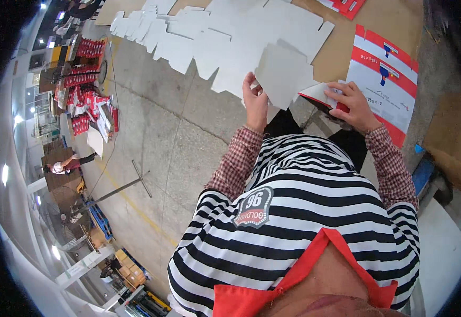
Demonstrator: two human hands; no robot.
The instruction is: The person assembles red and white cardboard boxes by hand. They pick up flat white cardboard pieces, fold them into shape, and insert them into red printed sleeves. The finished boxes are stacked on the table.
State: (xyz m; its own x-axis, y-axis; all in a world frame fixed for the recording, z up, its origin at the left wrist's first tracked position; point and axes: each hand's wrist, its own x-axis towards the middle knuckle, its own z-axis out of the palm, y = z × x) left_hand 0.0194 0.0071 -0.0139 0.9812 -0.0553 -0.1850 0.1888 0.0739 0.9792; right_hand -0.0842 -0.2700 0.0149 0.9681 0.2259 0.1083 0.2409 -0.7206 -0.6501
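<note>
Before me, at the near edge of the table, a cardboard carton blank [283, 79] is partly folded, its plain grey-white side toward me. My left hand [255, 100] grips the raised left panel by its edge, thumb and fingers closed on it. On the right, my right hand [353, 104] pinches a folded flap [317, 95] whose other face shows red. Some of its fingertips are hidden behind the card. To the left and beyond lie overlapping flat white blanks [204, 39]. Beside my right hand lies a printed red-and-white carton blank [382, 79].
The brown table surface [341, 45] shows between the blanks. Red-and-white carton stacks [85, 79] stand on the concrete floor [156, 105] to the left. Farther off, another person [64, 165] is near brown cardboard. Brown cardboard [455, 142] also leans at the right.
</note>
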